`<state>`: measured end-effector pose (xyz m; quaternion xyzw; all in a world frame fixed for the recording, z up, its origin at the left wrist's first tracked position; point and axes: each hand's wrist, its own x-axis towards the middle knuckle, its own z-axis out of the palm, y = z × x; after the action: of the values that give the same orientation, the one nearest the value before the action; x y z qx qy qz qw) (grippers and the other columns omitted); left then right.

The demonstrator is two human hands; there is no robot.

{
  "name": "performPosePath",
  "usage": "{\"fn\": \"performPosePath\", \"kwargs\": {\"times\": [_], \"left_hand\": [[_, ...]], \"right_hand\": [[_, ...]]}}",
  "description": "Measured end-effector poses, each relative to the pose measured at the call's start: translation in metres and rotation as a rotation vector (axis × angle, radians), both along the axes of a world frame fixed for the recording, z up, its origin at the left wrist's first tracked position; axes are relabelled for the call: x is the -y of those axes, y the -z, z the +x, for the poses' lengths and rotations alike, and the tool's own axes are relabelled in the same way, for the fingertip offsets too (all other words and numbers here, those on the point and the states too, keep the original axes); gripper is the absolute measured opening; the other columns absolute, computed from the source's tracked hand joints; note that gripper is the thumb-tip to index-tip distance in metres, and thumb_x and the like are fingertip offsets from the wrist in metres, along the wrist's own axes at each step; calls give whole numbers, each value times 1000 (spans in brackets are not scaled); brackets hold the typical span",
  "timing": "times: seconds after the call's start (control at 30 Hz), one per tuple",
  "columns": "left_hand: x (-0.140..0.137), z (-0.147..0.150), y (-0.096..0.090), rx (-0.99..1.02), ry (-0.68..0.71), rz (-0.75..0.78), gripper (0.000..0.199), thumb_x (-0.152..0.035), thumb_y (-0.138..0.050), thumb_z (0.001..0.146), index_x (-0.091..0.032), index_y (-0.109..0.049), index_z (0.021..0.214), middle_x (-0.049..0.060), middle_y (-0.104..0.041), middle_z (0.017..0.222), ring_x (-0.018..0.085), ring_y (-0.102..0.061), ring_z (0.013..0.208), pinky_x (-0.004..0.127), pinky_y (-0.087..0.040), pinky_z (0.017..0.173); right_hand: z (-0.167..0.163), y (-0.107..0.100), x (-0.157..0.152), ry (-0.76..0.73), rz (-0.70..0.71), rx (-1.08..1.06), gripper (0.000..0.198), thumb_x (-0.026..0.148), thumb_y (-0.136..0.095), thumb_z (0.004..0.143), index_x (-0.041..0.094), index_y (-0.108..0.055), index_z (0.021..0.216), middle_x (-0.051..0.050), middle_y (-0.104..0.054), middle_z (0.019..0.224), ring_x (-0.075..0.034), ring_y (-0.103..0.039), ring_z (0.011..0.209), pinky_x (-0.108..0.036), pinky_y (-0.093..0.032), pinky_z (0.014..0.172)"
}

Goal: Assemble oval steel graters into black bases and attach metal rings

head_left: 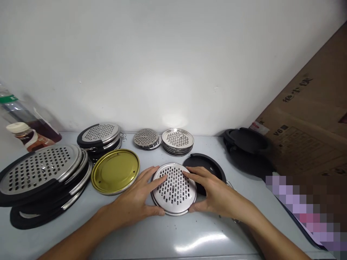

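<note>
A round silver metal plate with rows of slotted holes (173, 193) lies on the table in front of me. My left hand (145, 191) grips its left side, thumb at the near rim and a finger over the top. From the right, my right hand (204, 187) holds the opposite rim in the same way. Partly hidden behind the right hand is a black round tray-like piece (208, 164) with a raised rim. A gold-coloured round lid (116, 171) rests just left of my left hand.
Stacks of perforated discs with black rims (40, 173) (101, 135) stand at the left, near bottles (35, 137). Smaller perforated discs (146, 138) (177, 140) sit by the wall. Black round pieces (246, 142) and a cardboard box (303, 133) are at the right.
</note>
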<state>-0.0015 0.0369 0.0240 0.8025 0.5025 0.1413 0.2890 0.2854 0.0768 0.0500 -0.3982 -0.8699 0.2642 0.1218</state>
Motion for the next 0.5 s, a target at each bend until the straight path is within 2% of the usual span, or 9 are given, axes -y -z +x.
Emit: {"fn": "performPosePath", "kwargs": {"times": [0.1,0.2,0.27,0.33,0.43,0.5], "left_hand": [[1,1,-1,-9,-14,-25,84,-54,-72,74,-41,-31,147,0,-13,160,34,-12,146,54,-21,116],[2,2,-2,-15,-16,-36,85,-53,-72,74,-42,-29,147,-1,-12,160,34,-11,146,54,-21,116],[2,2,-3,-22,-23,-29,85,-52,-72,75,-43,-28,147,-1,-13,160,33,-12,146,53,-21,116],[2,2,-3,-30,-28,-22,85,-50,-72,75,-43,-28,147,-1,-13,160,33,-13,146,53,-22,116],[1,2,-2,-42,-27,-16,83,-48,-72,76,-43,-28,147,0,-14,160,34,-14,145,55,-22,115],[1,1,-1,-52,-23,-11,83,-49,-71,77,-42,-28,147,1,-15,160,35,-14,145,56,-23,115]], "right_hand": [[8,-4,-7,62,57,-16,79,57,-74,69,27,-49,138,-11,-46,144,-33,-47,127,-48,-40,104],[27,-5,-26,378,307,-70,52,52,-59,85,23,-57,129,-12,-59,128,-29,-57,114,-44,-46,96],[41,-3,-40,597,420,5,47,49,-56,88,17,-62,122,-14,-66,114,-30,-62,103,-43,-49,87],[53,1,-52,661,378,117,47,50,-56,86,14,-66,115,-14,-70,102,-30,-64,94,-41,-49,80],[59,5,-58,627,248,182,42,49,-55,86,16,-70,106,-11,-73,95,-27,-67,84,-36,-49,72],[56,6,-57,601,210,208,34,45,-56,86,18,-72,100,-9,-74,93,-26,-67,83,-33,-47,71]]}}
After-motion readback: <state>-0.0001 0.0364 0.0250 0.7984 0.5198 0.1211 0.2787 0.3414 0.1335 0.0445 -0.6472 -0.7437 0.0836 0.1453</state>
